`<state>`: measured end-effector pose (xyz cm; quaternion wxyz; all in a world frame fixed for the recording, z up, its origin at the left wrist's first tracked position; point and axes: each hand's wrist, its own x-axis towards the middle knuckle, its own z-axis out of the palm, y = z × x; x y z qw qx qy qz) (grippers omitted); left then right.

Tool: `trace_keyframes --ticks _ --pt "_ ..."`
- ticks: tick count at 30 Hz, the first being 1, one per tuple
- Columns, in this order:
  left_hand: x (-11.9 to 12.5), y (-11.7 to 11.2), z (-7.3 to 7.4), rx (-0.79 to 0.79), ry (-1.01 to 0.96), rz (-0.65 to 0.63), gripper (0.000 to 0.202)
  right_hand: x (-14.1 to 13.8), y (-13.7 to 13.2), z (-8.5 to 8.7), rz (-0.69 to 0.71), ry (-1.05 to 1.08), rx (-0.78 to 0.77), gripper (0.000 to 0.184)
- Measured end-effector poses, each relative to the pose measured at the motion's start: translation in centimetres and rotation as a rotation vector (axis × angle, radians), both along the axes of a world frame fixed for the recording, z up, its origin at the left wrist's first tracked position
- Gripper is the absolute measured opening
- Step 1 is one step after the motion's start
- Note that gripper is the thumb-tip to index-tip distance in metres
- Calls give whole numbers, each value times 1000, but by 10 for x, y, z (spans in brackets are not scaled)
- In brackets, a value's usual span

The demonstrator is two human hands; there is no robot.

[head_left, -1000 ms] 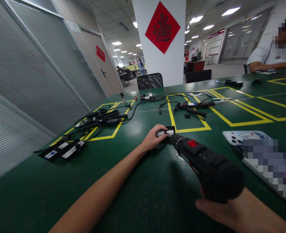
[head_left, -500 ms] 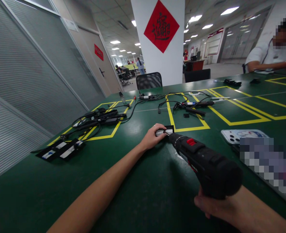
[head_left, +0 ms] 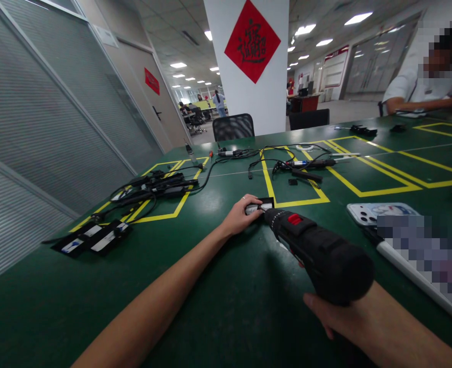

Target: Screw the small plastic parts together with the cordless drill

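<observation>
In my right hand is a black cordless drill with a red switch on top, its chuck pointing away from me. The tip of its bit reaches a small black piece with a white label lying on the green table. From the left, my left hand grips that piece, fingers bent over its left part. The hand and the drill's chuck hide much of the piece, so I cannot tell whether the bit sits in a screw.
Black cables and devices lie in a heap on the left, near flat black labelled pieces. A pen-like tool with cables lies inside yellow tape. A phone is on the right. Across the table sits a person.
The drill and my right hand have shifted slightly left in view. My left hand keeps its hold on the labelled piece. The whole view has turned a little.
</observation>
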<state>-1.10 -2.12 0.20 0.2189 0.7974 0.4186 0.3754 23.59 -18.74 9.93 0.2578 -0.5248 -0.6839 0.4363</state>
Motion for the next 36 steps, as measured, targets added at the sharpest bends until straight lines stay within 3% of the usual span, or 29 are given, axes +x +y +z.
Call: trace_keyframes --ticks 7,19,27,32,36 --pt "-2 0 -2 12 -23 -28 28 -12 5 -1 -54 -86 8 5" --pt "-2 0 -2 23 -28 -34 28 -4 0 7 -102 -122 -60 5" --pt "-1 0 -1 3 -39 -36 27 -4 0 8 -60 -37 -72 22" --pt "-2 2 -4 -12 -45 -35 28 -1 6 -8 -12 -82 82 27" --pt "-3 3 -6 -14 -49 -36 28 0 6 -35 -45 -115 -40 25"
